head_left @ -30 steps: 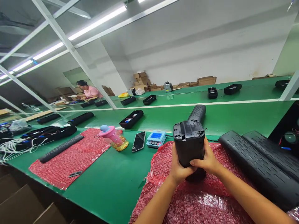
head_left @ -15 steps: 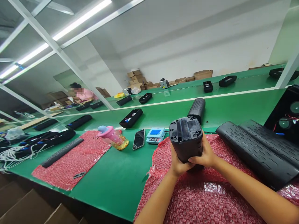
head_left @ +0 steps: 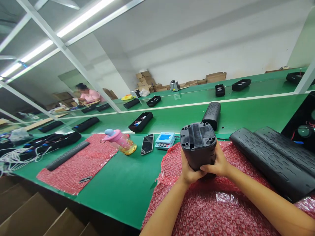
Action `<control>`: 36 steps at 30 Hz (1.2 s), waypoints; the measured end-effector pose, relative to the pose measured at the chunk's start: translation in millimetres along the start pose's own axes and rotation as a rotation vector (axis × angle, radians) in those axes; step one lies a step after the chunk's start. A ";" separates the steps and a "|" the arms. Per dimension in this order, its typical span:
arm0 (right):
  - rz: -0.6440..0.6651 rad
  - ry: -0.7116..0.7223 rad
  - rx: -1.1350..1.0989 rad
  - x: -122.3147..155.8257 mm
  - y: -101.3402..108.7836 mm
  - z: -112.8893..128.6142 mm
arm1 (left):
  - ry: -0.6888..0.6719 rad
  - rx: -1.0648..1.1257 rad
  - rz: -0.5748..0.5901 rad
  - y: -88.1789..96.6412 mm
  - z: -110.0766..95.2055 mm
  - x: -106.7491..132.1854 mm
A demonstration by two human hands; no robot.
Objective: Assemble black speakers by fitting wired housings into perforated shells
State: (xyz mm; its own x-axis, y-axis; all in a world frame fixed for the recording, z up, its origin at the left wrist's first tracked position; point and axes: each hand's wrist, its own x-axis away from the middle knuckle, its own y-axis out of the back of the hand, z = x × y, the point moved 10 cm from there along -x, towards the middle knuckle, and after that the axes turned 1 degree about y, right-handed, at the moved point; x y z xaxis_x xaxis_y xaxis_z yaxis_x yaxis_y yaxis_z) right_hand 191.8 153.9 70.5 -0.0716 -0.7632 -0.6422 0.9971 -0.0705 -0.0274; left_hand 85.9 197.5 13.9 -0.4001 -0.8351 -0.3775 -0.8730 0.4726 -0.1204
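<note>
Between both hands I hold a black speaker housing [head_left: 200, 155] on end, with its recessed end face and corner screw holes turned up toward me. My left hand [head_left: 190, 171] wraps its left side and lower front. My right hand [head_left: 218, 163] grips the right side, thumb across the front. Red bubble wrap [head_left: 197, 209] lies beneath the housing and my forearms. To the right rest black perforated speaker covers [head_left: 265, 160], side by side. Just behind the held housing lies another black housing [head_left: 212, 114] with a dotted surface.
Left of my hands are a blue meter [head_left: 165, 140], a phone [head_left: 147, 144] and a pink-lidded bottle [head_left: 120, 141]. A second bubble wrap sheet [head_left: 71, 173] carries a long black piece [head_left: 67, 156]. Open black housings [head_left: 140, 122] stand farther back. A person [head_left: 90, 95] sits at the far left.
The view has shifted slightly, and the housing appears a little closer and further right. Both hands keep the same hold on it.
</note>
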 end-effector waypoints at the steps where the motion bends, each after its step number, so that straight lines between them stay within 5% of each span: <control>1: 0.001 0.000 0.002 0.5 0.0 0.1 | -0.007 0.002 0.003 0.2 0.0 0.0; 22: 0.029 -0.095 0.098 -5.0 -2.0 1.4 | 0.000 0.039 0.021 -1.4 -11.2 -10.9; 36: 0.075 -0.230 -0.108 -18.2 -2.9 -2.0 | 0.004 0.001 -0.033 -0.3 -13.9 -11.3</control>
State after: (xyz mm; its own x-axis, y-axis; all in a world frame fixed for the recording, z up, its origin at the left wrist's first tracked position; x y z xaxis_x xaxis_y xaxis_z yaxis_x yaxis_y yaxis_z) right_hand 190.2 169.2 80.8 0.0111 -0.8906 -0.4546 0.9958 0.0514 -0.0763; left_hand 86.8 202.9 31.0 -0.3723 -0.8511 -0.3701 -0.8852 0.4455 -0.1339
